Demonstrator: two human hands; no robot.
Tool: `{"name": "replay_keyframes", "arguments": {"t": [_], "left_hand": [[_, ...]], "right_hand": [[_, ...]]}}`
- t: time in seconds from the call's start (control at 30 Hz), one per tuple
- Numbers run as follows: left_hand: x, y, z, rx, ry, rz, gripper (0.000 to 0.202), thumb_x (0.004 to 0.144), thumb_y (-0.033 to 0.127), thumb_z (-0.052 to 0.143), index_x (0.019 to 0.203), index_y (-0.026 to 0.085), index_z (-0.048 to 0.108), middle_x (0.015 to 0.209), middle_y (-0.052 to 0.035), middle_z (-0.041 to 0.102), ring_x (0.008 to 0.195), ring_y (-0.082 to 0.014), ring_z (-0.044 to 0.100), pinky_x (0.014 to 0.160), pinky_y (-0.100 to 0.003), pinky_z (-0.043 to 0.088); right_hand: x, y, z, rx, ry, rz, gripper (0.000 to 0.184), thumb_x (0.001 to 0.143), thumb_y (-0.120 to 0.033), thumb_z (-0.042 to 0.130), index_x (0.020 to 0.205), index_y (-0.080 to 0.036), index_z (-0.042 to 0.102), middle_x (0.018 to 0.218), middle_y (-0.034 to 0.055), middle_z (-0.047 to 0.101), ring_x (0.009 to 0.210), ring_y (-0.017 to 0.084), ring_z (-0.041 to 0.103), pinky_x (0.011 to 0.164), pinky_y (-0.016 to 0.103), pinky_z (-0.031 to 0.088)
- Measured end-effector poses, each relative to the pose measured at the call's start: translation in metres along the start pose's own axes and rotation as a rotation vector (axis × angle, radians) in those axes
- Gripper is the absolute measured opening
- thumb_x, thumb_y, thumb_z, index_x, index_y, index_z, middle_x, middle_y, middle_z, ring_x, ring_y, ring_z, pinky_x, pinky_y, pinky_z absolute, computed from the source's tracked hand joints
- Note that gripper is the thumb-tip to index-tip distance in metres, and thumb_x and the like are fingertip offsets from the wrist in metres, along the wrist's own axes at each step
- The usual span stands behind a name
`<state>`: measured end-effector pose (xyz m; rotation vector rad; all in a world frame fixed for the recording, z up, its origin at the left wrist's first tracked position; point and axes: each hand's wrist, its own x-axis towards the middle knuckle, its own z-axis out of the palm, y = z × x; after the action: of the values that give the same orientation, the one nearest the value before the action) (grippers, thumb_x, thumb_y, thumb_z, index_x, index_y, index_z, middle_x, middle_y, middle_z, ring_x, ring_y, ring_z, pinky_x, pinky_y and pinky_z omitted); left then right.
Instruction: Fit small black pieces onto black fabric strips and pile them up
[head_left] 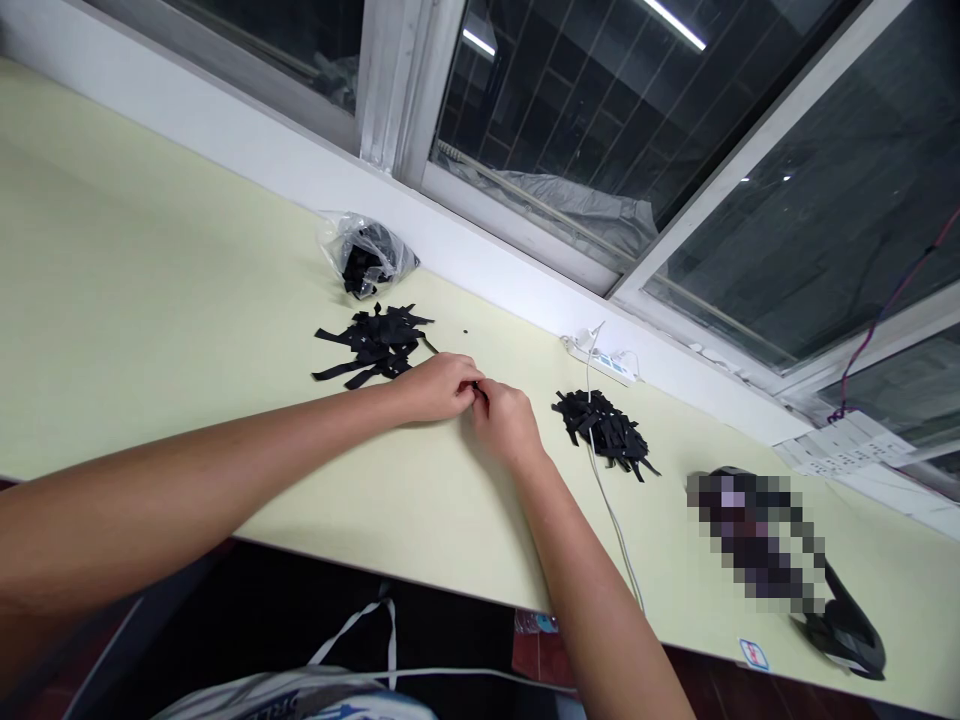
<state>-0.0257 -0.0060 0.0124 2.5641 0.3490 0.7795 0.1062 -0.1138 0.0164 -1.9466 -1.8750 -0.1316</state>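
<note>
Over the middle of the pale table, my left hand [444, 386] and my right hand [505, 418] meet at the fingertips, both closed in a pinch. A small bit of black strap [476, 386] shows between them; most of it is hidden by the fingers. Just beyond my left hand lies a loose pile of short black straps [379, 342], and one strap end sticks out close to the knuckles. To the right of my right hand is a second, tighter heap of black straps [606, 432], crossed by a white cable [598, 460].
A clear plastic bag [367, 258] with black pieces in it stands by the wall. At the back are a white power strip [600, 358] and a tiny dark speck on the table [919, 590]. A black headband-like object [847, 610], partly pixelated, lies at the right near a small label [753, 655].
</note>
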Motion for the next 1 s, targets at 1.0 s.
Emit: {"name": "replay_keyframes", "arguments": {"t": [1.0], "left_hand": [[0.002,-0.011,-0.006,0.042,-0.033,-0.045,0.020,0.082,0.021,0.055,0.082,0.019,0.075,0.082,-0.0048,0.069,0.074,-0.0174,0.059,0.069,-0.028,0.039]], "right_hand": [[0.001,0.020,0.003,0.252,-0.003,0.054,0.027,0.093,-0.035,0.046,0.087,-0.023,0.070,0.066,-0.0008,0.064,0.058,0.015,0.050,0.060,0.026,0.036]]}}
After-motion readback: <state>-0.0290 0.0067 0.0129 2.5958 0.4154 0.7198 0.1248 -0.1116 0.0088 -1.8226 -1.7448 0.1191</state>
